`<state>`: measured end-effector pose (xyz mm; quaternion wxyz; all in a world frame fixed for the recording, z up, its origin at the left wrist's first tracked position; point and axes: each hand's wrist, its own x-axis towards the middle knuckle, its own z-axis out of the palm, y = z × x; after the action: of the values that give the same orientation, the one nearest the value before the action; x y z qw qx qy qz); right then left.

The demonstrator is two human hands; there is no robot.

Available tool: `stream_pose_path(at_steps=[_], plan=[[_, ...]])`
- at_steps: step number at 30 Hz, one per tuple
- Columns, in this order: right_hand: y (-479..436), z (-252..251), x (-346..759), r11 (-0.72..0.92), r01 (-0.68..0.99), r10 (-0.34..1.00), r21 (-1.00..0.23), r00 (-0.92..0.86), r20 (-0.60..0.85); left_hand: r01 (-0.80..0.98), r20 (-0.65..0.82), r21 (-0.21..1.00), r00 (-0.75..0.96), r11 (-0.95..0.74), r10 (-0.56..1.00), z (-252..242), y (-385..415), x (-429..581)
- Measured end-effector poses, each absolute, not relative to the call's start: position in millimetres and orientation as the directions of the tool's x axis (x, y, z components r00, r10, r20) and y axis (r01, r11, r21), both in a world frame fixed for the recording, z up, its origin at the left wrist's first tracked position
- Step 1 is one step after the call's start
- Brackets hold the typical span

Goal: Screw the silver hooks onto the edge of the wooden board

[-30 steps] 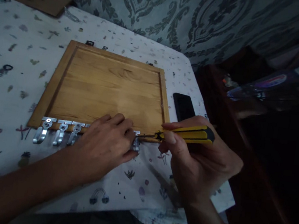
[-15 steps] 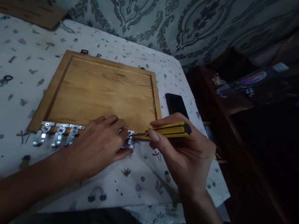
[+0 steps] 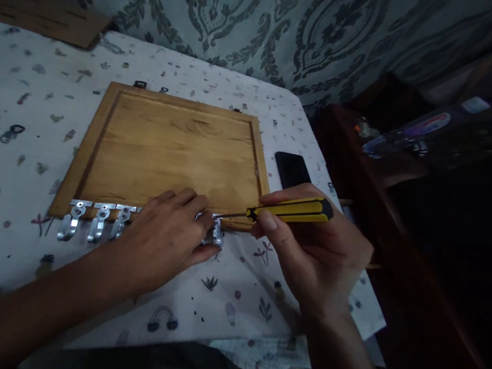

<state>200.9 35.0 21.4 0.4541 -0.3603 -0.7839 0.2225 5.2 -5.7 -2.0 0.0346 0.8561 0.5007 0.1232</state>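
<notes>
A framed wooden board (image 3: pixel 177 150) lies flat, with a silver metal hook rail (image 3: pixel 87 205) along its near edge. Several hooks hang over that edge. My left hand (image 3: pixel 169 241) is closed over the rail's right part, fingertips and thumb around the rightmost hook (image 3: pixel 219 234), and it covers the rail's middle. In my right hand (image 3: pixel 319 250) is a yellow-and-black screwdriver (image 3: pixel 295 210), gripped by its handle between thumb and fingers. The shaft points left and its tip is at the rail's right end, beside my left fingertips; the exact contact is too small to tell.
A black phone (image 3: pixel 292 170) lies right of the board on the patterned tablecloth (image 3: pixel 13 176). Cardboard (image 3: pixel 45 16) sits at the back left. Beyond the table's right edge are dark wooden furniture (image 3: pixel 348 138) and a clear plastic bottle (image 3: pixel 413 135). A patterned wall covering rises behind.
My right hand and the screwdriver have shifted a little right, and the handle lies flatter. My left hand keeps its place on the rail. The whole view has moved slightly.
</notes>
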Motion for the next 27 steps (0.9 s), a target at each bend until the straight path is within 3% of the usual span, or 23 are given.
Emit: stream_pose_path(at_steps=[6, 15, 18, 23, 27], plan=[[34.9, 20.7, 200.5, 0.641, 0.38, 0.768, -0.667, -0.337, 0.545, 0.859, 0.142, 0.17, 0.464, -0.483, 0.874, -1.4, -5.0, 5.5], [39.8, 25.4, 199.2, 0.691, 0.368, 0.72, -0.622, -0.426, 0.548, 0.843, 0.219, 0.173, 0.471, -0.509, 0.854, -4.2, -5.8, 4.8], [41.3, 29.0, 196.7, 0.67, 0.348, 0.735, -0.656, -0.434, 0.521, 0.843, 0.217, 0.175, 0.472, -0.509, 0.855, -3.4, -5.9, 4.8], [43.6, 38.4, 183.5, 0.56, 0.216, 0.81, -0.8, -0.346, 0.474, 0.839, 0.214, 0.194, 0.469, -0.508, 0.857, -1.8, -5.7, 4.7], [52.3, 43.2, 172.4, 0.425, -0.136, 0.775, -0.895, -0.457, 0.437, 0.843, 0.231, 0.186, 0.461, -0.504, 0.857, -1.3, -6.8, 4.6]])
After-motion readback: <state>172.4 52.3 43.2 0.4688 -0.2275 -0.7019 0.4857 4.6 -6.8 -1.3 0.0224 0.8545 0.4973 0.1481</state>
